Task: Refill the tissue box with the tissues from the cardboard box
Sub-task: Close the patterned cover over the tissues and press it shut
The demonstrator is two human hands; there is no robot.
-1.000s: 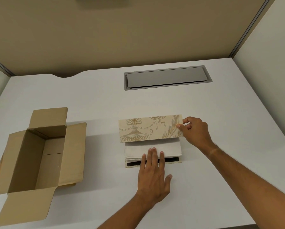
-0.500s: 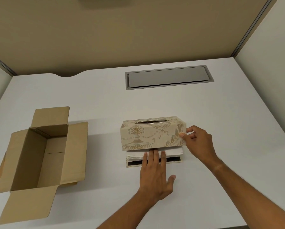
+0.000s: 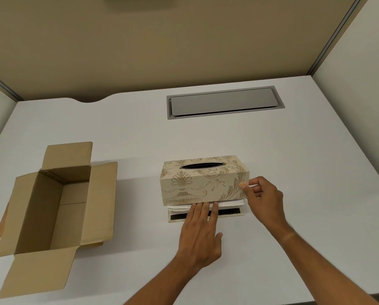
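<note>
A: What are the hands doing?
B: The left hand (image 3: pixel 200 234) lies flat, fingers spread, pressing the white tissues (image 3: pixel 228 204) down onto the base (image 3: pixel 206 216). The right hand (image 3: pixel 262 199) pinches the right end of the tissue box cover (image 3: pixel 203 183).
A: And the cover's position?
B: Directly over the base, long axis left to right, front edge not yet seated. The left fingertips sit in the gap; I'd judge they must slide out toward the person.
A: The cardboard box (image 3: pixel 52 212)?
B: Left of the base, open, apparently empty.
</note>
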